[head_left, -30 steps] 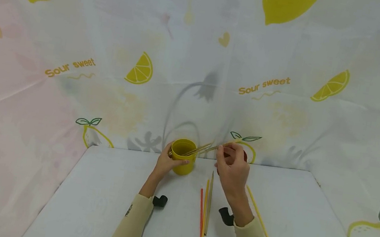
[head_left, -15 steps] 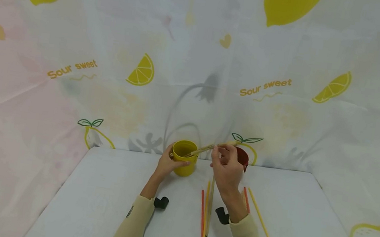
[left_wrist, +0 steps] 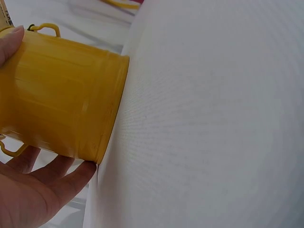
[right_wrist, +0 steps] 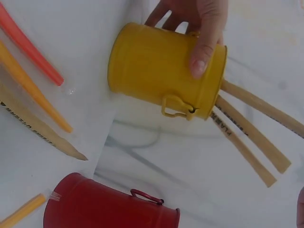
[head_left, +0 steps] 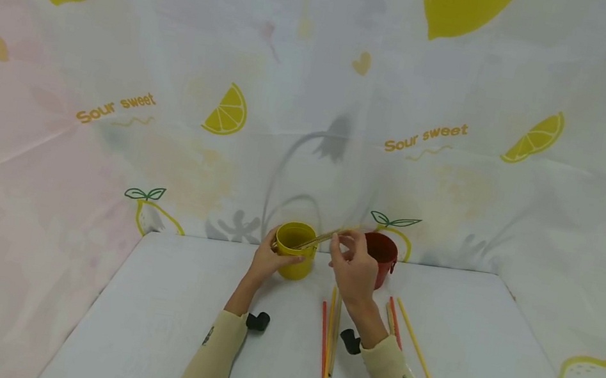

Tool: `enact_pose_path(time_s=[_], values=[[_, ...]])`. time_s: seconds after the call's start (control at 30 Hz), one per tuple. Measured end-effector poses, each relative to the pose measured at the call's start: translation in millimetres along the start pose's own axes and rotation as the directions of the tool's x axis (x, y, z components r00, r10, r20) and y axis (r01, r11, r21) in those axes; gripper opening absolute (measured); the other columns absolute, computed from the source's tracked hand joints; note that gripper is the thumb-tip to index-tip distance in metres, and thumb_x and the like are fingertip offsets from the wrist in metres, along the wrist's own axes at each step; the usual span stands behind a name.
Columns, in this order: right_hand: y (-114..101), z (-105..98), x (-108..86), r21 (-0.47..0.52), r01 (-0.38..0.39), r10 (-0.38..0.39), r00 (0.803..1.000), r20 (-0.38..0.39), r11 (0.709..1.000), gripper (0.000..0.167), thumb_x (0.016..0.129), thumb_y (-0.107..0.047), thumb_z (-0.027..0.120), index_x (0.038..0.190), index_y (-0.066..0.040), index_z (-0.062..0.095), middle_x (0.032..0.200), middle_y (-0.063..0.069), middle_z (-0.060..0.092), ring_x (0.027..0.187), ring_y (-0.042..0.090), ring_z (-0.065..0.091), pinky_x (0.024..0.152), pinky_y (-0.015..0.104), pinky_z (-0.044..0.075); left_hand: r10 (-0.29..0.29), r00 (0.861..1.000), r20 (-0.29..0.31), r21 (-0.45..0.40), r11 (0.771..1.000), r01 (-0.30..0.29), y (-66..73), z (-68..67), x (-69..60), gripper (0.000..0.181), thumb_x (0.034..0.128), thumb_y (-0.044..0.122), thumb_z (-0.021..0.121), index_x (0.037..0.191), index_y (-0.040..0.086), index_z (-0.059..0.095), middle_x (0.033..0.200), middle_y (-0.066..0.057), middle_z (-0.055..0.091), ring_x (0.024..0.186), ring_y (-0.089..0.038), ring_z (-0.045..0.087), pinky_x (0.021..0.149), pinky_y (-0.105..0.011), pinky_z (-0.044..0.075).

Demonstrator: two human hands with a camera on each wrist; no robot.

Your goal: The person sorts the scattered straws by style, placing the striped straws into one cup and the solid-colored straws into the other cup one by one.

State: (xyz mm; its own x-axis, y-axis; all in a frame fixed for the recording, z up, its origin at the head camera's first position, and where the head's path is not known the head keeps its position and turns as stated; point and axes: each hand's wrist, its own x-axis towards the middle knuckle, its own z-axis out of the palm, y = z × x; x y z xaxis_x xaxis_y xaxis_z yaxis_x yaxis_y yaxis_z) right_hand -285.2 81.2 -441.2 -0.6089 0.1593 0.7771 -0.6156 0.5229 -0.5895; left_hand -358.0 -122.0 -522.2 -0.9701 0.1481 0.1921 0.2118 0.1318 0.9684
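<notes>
We see the right hand (head_left: 354, 268) has moved closer to the yellow pot (right_wrist: 159, 66).
We see its finger and thumb pinching a stick (right_wrist: 263, 108) that pokes into the pot, beside two other sticks (right_wrist: 256, 137). The left hand (head_left: 266, 260) is wrapped round the pot, at the back of the white table (head_left: 177, 300). We see a red pot (right_wrist: 114, 206) near the right hand.

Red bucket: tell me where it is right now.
In the head view, the red bucket stands near the far edge of the table, to the right of the yellow bucket and partly hidden behind the right hand.
</notes>
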Motion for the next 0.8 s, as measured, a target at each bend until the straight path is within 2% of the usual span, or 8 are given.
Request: enact_pose_path(time_s=[0.1, 0.27, 0.37, 0.47, 0.57, 0.7, 0.8], values=[[3, 3, -1.4, -0.031, -0.019, 0.020, 0.999, 0.040, 0.999, 0.013, 0.092, -0.012, 0.069, 0.102, -0.007, 0.062, 0.092, 0.009, 0.075, 0.047, 0.007, 0.059, 0.039, 0.017, 0.040, 0.006, 1.000, -0.006, 0.003, 1.000, -0.006, 12.6, 0.3, -6.6, 0.087, 0.0769, 0.014, 0.086, 0.149, 0.006, 0.038, 0.142, -0.017, 0.048, 0.125, -0.034, 0.048, 0.103, -0.051, 0.041], [7, 8, -3.2, -0.021, -0.088, 0.090, 0.990, 0.109, 0.996, 0.014, 0.093, -0.015, 0.069, 0.102, -0.007, 0.063, 0.090, 0.007, 0.075, 0.046, 0.005, 0.060, 0.038, 0.019, 0.040, 0.009, 1.000, -0.017, 0.007, 1.000, -0.009, 14.7, 0.9, -8.1, 0.086, 0.0772, 0.013, 0.085, 0.149, 0.005, 0.038, 0.141, -0.017, 0.049, 0.124, -0.034, 0.049, 0.102, -0.053, 0.041], [7, 9, -3.2, -0.020, -0.157, 0.158, 0.974, 0.160, 0.987, 0.014, 0.093, -0.016, 0.068, 0.104, -0.008, 0.063, 0.092, 0.007, 0.075, 0.047, 0.003, 0.059, 0.039, 0.022, 0.042, 0.014, 1.000, -0.003, 0.012, 1.000, -0.014, 15.0, -0.1, -7.5, 0.087, 0.0772, 0.015, 0.086, 0.149, 0.005, 0.038, 0.141, -0.016, 0.049, 0.124, -0.033, 0.049, 0.103, -0.052, 0.041], [7, 10, -2.5, -0.042, -0.190, 0.195, 0.960, 0.203, 0.981, 0.015, 0.094, -0.017, 0.068, 0.104, -0.007, 0.062, 0.092, 0.007, 0.075, 0.048, 0.003, 0.059, 0.041, 0.026, 0.044, 0.022, 1.000, 0.013, 0.012, 1.000, -0.022, 14.4, -1.0, -6.5, 0.088, 0.0774, 0.015, 0.086, 0.150, 0.005, 0.037, 0.141, -0.016, 0.049, 0.124, -0.033, 0.049, 0.103, -0.051, 0.041], [9, 12, -2.0, -0.068, -0.210, 0.220, 0.943, 0.250, 0.975, 0.014, 0.095, -0.018, 0.066, 0.103, -0.008, 0.061, 0.094, 0.008, 0.075, 0.048, 0.003, 0.058, 0.040, 0.028, 0.044, 0.022, 1.000, 0.018, 0.001, 1.000, -0.022, 0.8, -0.8, -0.1, 0.090, 0.0769, 0.016, 0.087, 0.151, 0.008, 0.036, 0.143, -0.015, 0.047, 0.126, -0.033, 0.048, 0.103, -0.050, 0.040], [12, 15, -3.1, -0.107, -0.247, 0.268, 0.913, 0.309, 0.963, 0.015, 0.096, -0.022, 0.063, 0.102, -0.009, 0.061, 0.094, 0.007, 0.075, 0.048, 0.003, 0.058, 0.041, 0.028, 0.042, 0.011, 1.000, -0.017, -0.015, 1.000, -0.012, -19.5, 1.3, 8.3, 0.091, 0.0741, 0.020, 0.089, 0.150, 0.017, 0.039, 0.143, -0.009, 0.049, 0.126, -0.030, 0.047, 0.105, -0.051, 0.039], [13, 18, -4.7, -0.126, -0.265, 0.292, 0.896, 0.336, 0.956, 0.016, 0.096, -0.024, 0.063, 0.103, -0.009, 0.062, 0.094, 0.006, 0.075, 0.049, 0.004, 0.059, 0.042, 0.028, 0.043, 0.004, 0.999, -0.042, -0.022, 1.000, -0.005, -21.9, 2.3, 8.2, 0.089, 0.0715, 0.025, 0.091, 0.147, 0.023, 0.043, 0.139, -0.004, 0.051, 0.125, -0.025, 0.048, 0.105, -0.050, 0.038]])
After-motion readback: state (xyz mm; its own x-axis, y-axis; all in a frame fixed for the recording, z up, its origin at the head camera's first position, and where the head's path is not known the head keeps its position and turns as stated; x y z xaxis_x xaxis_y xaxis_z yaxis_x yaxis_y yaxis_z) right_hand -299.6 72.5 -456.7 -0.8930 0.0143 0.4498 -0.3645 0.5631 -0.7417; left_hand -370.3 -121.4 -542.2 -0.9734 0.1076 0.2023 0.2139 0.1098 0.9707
